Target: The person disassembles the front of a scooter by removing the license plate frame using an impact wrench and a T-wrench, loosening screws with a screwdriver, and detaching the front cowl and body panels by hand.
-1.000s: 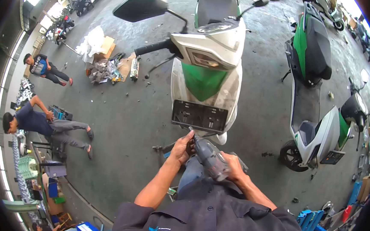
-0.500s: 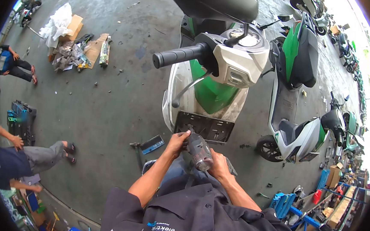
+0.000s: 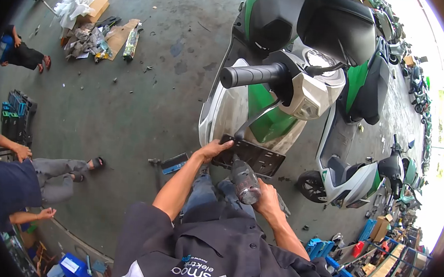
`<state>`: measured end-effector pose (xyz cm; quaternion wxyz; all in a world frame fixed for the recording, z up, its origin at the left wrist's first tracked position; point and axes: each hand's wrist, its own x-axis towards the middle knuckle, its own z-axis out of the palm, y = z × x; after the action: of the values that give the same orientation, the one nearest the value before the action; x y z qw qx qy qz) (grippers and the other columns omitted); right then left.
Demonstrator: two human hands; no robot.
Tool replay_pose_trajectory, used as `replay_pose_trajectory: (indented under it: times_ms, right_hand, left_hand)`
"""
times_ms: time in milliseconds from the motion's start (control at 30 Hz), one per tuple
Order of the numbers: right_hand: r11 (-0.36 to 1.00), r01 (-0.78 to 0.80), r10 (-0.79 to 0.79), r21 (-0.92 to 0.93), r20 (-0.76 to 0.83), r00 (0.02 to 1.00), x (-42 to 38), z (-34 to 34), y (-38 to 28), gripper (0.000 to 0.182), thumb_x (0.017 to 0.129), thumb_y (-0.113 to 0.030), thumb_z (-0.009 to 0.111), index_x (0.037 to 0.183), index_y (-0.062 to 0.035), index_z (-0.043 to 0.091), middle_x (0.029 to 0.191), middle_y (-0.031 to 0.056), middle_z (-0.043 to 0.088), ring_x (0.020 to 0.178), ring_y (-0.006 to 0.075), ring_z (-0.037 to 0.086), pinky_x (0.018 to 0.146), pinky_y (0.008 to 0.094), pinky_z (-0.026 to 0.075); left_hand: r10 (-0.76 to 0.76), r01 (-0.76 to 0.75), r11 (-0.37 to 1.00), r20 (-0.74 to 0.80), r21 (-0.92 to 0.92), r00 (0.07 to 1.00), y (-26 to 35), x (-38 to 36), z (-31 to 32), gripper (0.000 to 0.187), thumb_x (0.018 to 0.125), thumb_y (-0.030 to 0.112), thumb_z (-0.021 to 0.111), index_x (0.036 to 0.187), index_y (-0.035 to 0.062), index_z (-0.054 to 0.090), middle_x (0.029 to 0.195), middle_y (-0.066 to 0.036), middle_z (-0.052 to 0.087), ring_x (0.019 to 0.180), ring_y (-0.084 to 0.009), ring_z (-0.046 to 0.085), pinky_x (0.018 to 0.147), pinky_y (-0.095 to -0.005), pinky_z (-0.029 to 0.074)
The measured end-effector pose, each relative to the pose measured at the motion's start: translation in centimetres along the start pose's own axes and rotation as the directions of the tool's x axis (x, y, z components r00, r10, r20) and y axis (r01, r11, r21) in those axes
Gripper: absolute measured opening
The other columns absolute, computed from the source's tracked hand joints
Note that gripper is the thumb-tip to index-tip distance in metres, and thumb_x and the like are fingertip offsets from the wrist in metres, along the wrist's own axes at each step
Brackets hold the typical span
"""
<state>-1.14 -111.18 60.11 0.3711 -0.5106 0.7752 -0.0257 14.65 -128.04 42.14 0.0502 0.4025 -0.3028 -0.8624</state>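
A white and green scooter (image 3: 272, 114) stands in front of me, its handlebar grip (image 3: 252, 75) pointing left. At its front is a black slotted plate holder (image 3: 269, 161). My left hand (image 3: 215, 150) grasps the left edge of this holder, thumb on top and the other fingers partly hidden. In my right hand (image 3: 268, 201) is a dark, worn power drill (image 3: 245, 182), held by its handle. The drill's nose points at the middle of the plate holder; whether its tip touches a screw cannot be made out.
Another scooter (image 3: 340, 180) stands at right, near a blue-framed rack (image 3: 383, 263) of parts. A small licence plate (image 3: 175, 164) is on the left. Cardboard and plastic scrap (image 3: 92, 39) lies farther back. A person in grey trousers (image 3: 57, 176) is at left.
My left hand has moved from the drill's front to the plate holder's left edge. My right hand keeps the drill. The view has shifted, and the scooter's handlebar now appears farther right.
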Motion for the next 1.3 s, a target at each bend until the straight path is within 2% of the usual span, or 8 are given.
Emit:
replay_pose_trajectory:
  times_ms: [667,733,867,933,1033,1100,1167,1300]
  right_hand:
    - [0.998,-0.023,0.025,0.059,-0.042,0.999,-0.2,2.1,1.7,0.05,0.068,-0.01,0.078,0.113,0.0017,0.06,0.091,0.0269,0.068,0.09,0.0435,0.067,0.076,0.0493,0.052]
    - [0.963,0.027,-0.023,0.267,-0.016,1.0,-0.2,2.4,2.4,0.053,0.067,-0.009,0.078,0.116,0.0017,0.06,0.092,0.0272,0.068,0.09,0.0433,0.067,0.077,0.0487,0.053]
    - [0.972,0.059,-0.047,0.228,-0.059,0.997,-0.5,2.7,2.0,0.05,0.068,-0.008,0.078,0.114,0.0023,0.06,0.091,0.0271,0.069,0.089,0.0434,0.067,0.077,0.0483,0.053]
    - [1.0,-0.006,0.006,-0.019,-0.013,1.0,-0.7,1.6,0.2,0.047,0.068,-0.008,0.078,0.11,0.002,0.06,0.092,0.0263,0.069,0.09,0.043,0.067,0.077,0.0477,0.053]
    - [0.999,0.005,-0.004,0.052,-0.019,1.0,-0.8,1.6,0.3,0.042,0.071,-0.01,0.077,0.108,0.0,0.061,0.093,0.0262,0.069,0.092,0.0432,0.067,0.077,0.0473,0.054]
    - [0.992,-0.002,0.009,0.13,-0.056,0.998,-0.4,2.1,0.4,0.034,0.072,-0.01,0.075,0.104,-0.0009,0.065,0.089,0.0237,0.07,0.089,0.0411,0.068,0.074,0.0444,0.053]
    - [0.99,0.025,-0.014,0.136,-0.082,0.997,-0.5,2.6,1.2,0.023,0.073,-0.009,0.074,0.093,0.0003,0.069,0.086,0.0216,0.07,0.085,0.0391,0.069,0.07,0.0413,0.053]
    - [0.978,0.082,-0.045,0.191,-0.188,0.981,-1.3,2.6,0.8,0.024,0.07,-0.009,0.076,0.089,0.0033,0.068,0.082,0.0224,0.07,0.081,0.038,0.07,0.067,0.0409,0.053]
  left_hand:
    - [0.074,-0.072,0.994,-0.014,0.084,0.997,-1.8,0.9,-0.5,0.059,0.089,0.051,0.068,0.111,-0.0034,0.064,0.098,-0.006,0.068,0.089,-0.013,0.063,0.074,-0.0288,0.05]
    - [0.091,-0.09,0.995,-0.017,0.05,0.996,-2.7,2.0,-0.9,0.06,0.089,0.052,0.069,0.111,-0.0031,0.064,0.098,-0.006,0.068,0.087,-0.0127,0.063,0.073,-0.0289,0.05]
    - [0.1,-0.097,0.991,-0.031,0.087,0.995,-2.6,1.9,-1.0,0.061,0.089,0.052,0.069,0.112,-0.0039,0.063,0.098,-0.007,0.068,0.086,-0.0137,0.064,0.074,-0.0307,0.051]
    - [0.034,-0.026,0.996,-0.086,0.091,0.996,0.9,-1.9,1.1,0.06,0.09,0.051,0.068,0.112,-0.0045,0.064,0.1,-0.008,0.068,0.087,-0.0153,0.065,0.076,-0.032,0.052]
    - [0.1,-0.1,0.994,0.018,0.043,0.995,-3.0,2.2,-1.1,0.073,0.086,0.056,0.069,0.121,-0.0075,0.058,0.103,-0.013,0.069,0.091,-0.0185,0.065,0.08,-0.0338,0.051]
    - [0.162,-0.052,0.945,-0.327,0.322,0.931,-3.8,2.8,-0.6,0.067,0.087,0.055,0.069,0.112,-0.0064,0.065,0.098,-0.012,0.069,0.09,-0.0185,0.064,0.077,-0.0363,0.051]
    - [0.149,-0.144,0.984,-0.039,0.107,0.988,-4.2,3.3,-1.5,0.071,0.085,0.057,0.07,0.108,-0.0096,0.065,0.093,-0.013,0.068,0.085,-0.0195,0.064,0.074,-0.0389,0.051]
    - [0.144,-0.139,0.988,-0.069,0.069,0.987,-2.8,1.5,-0.8,0.062,0.086,0.052,0.071,0.108,-0.0058,0.065,0.092,-0.008,0.07,0.08,-0.0155,0.065,0.069,-0.031,0.053]
